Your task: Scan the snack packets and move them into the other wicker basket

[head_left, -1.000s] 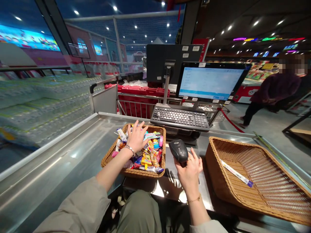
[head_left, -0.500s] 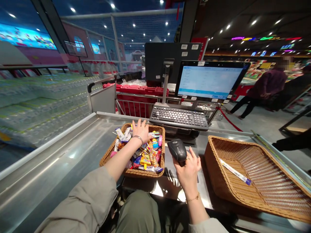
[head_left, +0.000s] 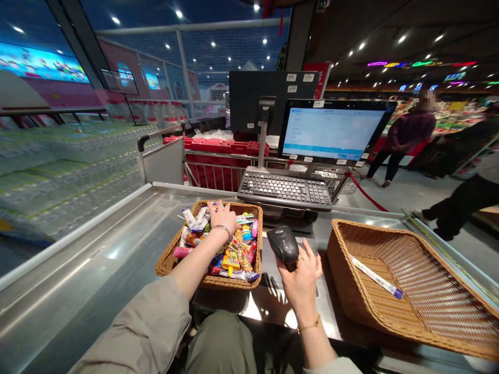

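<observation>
Black scanner (head_left: 283,244), multicoloured packets (head_left: 232,259)

Black scanner (head_left: 283,243) — handheld, wrapped sweets (head_left: 231,259) — in basket (head_left: 230,283)

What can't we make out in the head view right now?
Head view, all:
- Whether the left hand grips anything: its back hides the palm.
- Black plastic handheld scanner's handle: mostly hidden by its head and the right hand.
- Lower colourful wrapped sweets: buried under upper ones.
- Black-framed monitor's text: too small.
- Large brown wicker basket's right end: cut off by picture edge.
</observation>
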`<act>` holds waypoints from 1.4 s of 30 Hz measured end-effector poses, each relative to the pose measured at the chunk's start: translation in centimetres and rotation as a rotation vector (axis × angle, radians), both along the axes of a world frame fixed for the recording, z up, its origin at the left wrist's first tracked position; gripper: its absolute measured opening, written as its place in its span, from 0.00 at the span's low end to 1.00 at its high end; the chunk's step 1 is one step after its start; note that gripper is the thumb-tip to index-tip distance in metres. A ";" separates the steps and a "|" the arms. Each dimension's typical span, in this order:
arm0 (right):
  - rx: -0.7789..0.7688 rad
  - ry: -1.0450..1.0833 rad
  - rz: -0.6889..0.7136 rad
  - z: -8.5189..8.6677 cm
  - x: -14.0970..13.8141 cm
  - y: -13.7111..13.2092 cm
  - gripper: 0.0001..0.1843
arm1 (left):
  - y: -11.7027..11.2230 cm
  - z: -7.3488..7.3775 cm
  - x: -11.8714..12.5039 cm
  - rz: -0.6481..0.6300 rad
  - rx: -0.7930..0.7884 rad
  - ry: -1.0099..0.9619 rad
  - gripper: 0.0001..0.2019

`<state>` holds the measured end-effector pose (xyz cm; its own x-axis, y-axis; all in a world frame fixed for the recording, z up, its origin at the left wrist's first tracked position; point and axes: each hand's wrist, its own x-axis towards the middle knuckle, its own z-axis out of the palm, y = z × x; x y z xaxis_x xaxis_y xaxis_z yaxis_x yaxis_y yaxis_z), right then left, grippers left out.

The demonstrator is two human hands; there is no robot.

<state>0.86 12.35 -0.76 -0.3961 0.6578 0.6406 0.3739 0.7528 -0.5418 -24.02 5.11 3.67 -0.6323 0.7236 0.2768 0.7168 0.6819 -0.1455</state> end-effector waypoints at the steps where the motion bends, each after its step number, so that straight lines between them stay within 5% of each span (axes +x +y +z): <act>1: -0.004 -0.003 -0.001 0.0 0.0 0.0 0.13 | 0.0 0.0 0.1 -0.007 -0.001 -0.007 0.18; 8: -0.030 0.008 -0.005 0.0 0.1 -0.1 0.14 | -0.2 0.9 0.1 -0.126 0.079 0.049 0.10; 24: 0.040 0.038 -0.007 0.2 0.5 -0.1 0.15 | -2.6 7.1 1.1 -0.415 0.254 0.309 0.14; 42: 0.137 -0.095 -0.105 1.8 1.4 -1.0 0.09 | -2.3 6.4 2.8 -0.599 0.349 0.400 0.20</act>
